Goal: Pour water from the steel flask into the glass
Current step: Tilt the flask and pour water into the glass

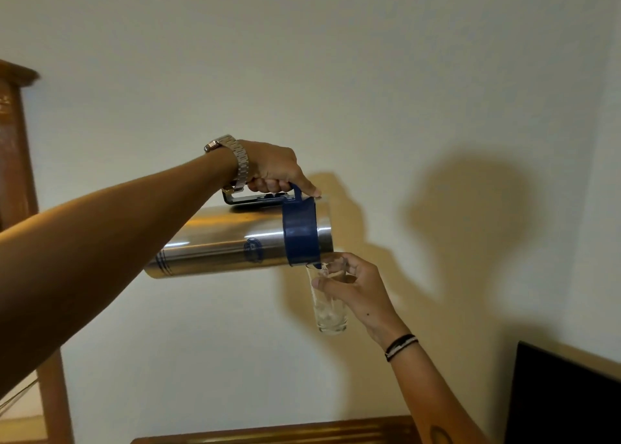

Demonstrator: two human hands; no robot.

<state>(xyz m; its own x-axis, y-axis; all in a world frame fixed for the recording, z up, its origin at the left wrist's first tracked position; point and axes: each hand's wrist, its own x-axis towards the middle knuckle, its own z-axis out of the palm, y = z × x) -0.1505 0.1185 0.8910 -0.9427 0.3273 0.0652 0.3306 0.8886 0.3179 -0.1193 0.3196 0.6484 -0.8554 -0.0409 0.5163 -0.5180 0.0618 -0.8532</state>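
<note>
At frame centre, the steel flask point(235, 240) is gripped by its handle in the left hand point(275, 169) and tipped nearly level, its blue spout touching the rim of the glass point(327, 297) clasped by the right hand point(356, 289).

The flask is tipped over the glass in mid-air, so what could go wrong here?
The glass is held in the right hand, resting on nothing, so it could slip as it fills. The steel flask, nearly level in the left hand, could gush past the narrow rim.

left hand point(274, 168) fisted, right hand point(356, 289) apparently gripping, arms outstretched
</note>
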